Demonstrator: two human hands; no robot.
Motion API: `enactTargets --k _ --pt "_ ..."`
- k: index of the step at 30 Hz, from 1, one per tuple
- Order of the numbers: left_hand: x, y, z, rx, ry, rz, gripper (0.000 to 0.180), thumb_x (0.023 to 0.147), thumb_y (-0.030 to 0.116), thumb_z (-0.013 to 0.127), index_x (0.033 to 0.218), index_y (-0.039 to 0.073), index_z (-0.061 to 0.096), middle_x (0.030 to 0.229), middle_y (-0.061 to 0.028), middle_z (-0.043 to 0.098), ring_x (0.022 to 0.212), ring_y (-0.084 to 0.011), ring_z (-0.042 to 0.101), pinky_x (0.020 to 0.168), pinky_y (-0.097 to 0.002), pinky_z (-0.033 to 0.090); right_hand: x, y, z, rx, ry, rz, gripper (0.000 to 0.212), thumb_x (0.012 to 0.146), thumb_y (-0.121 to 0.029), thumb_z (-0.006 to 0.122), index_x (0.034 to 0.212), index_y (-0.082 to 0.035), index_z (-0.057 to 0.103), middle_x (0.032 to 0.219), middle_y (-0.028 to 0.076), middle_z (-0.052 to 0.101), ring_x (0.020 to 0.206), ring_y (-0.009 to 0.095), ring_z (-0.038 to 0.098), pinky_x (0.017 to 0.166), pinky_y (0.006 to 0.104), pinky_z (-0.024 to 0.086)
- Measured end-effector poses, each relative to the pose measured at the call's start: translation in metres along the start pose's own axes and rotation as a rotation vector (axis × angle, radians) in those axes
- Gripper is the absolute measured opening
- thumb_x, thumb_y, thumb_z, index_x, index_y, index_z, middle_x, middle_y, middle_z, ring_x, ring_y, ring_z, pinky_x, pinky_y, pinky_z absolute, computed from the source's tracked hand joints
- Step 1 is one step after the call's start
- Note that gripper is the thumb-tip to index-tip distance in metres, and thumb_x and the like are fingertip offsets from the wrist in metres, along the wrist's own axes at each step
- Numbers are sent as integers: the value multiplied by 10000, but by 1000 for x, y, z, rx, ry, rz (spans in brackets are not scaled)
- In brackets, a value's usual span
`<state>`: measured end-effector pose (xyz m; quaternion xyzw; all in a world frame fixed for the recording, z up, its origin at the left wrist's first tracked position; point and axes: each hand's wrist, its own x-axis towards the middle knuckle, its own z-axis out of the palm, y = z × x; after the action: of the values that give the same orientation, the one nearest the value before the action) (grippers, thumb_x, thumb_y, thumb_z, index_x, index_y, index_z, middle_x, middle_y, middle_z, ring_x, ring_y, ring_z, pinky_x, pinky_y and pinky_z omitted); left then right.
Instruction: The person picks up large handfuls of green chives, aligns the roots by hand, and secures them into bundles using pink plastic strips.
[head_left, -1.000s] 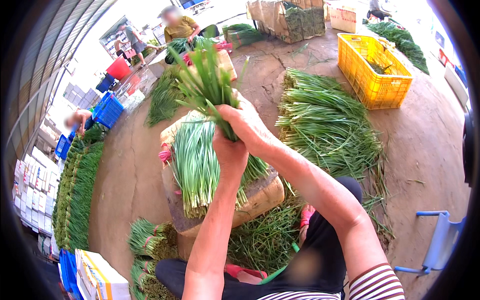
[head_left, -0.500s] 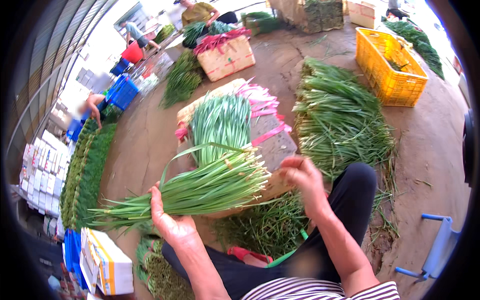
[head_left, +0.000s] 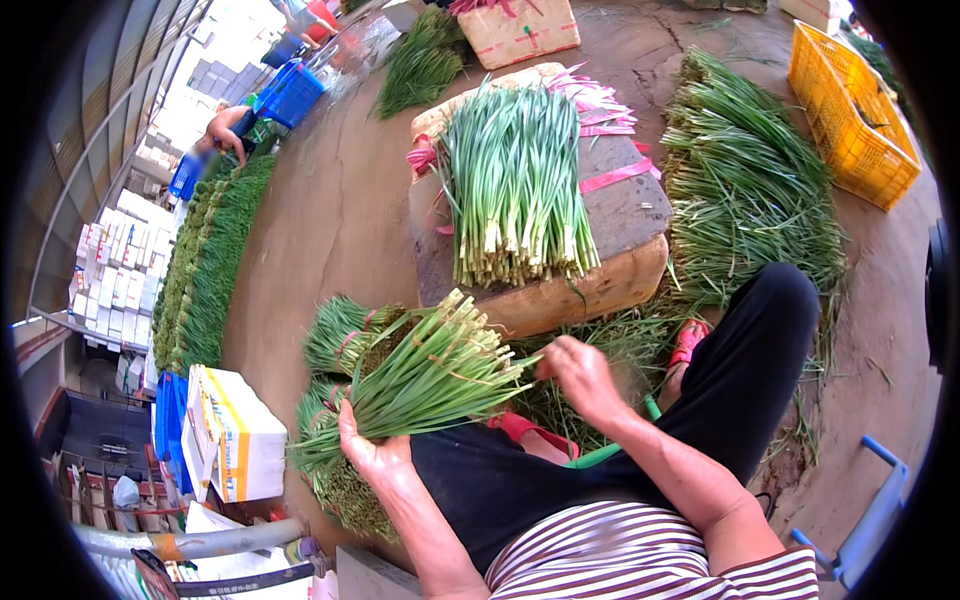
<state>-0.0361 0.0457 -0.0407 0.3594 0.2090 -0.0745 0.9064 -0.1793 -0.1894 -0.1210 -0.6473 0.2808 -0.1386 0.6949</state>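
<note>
My left hand [head_left: 375,450] is closed around the leafy part of a bunch of green chives [head_left: 430,370], held over my lap with its pale cut ends pointing up and right. Close to those cut ends is my right hand [head_left: 585,382], its fingers curled and pinched together; a thin leaf reaches toward the fingertips, but what they grip is unclear. In front of me, a pile of chives [head_left: 515,190] lies on a board-topped foam box [head_left: 640,215], beside pink ribbons [head_left: 595,105].
Tied bunches [head_left: 340,335] lie at my left, near a white foam box [head_left: 250,440]. A long heap of chives [head_left: 750,190] covers the floor at right, before a yellow crate [head_left: 850,120]. A blue stool [head_left: 870,510] stands lower right. Another person [head_left: 232,130] bends beside green rows.
The view has tipped down and left. The chive bunch has come back from in front of the foam box to over my lap, its cut ends angled higher. My right hand stays near those ends.
</note>
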Motion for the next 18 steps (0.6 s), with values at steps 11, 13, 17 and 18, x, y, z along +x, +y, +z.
enactTargets --k 11,13,17,18 --pt "19 8 -15 14 75 -81 368 897 309 656 1150 41 666 1209 -138 673 1112 -344 627 948 -584 505 14 4 -43 -660 114 -209 339 798 -210 621 1073 -15 661 1092 192 659 1071 338 615 927 442 467" --pt "14 6 -16 30 91 -75 365 902 315 654 1143 41 665 1195 -137 678 1103 -343 632 936 -581 514 6 -37 -27 124 -359 148 421 914 -246 584 1240 17 625 1216 157 656 1177 272 589 998 359 451" --pt "10 -16 -8 105 74 -96 349 920 319 634 1132 44 662 1168 -137 688 1080 -342 644 905 -579 535 -4 -33 7 409 -416 203 313 924 -195 562 1106 15 706 1002 85 713 977 175 636 883 298 475" --pt "14 -15 -13 104 51 -110 350 922 322 629 1135 46 662 1167 -138 689 1081 -342 645 900 -579 538 -4 -41 0 260 -288 164 282 897 -173 558 997 28 729 880 68 710 855 150 641 789 266 472"
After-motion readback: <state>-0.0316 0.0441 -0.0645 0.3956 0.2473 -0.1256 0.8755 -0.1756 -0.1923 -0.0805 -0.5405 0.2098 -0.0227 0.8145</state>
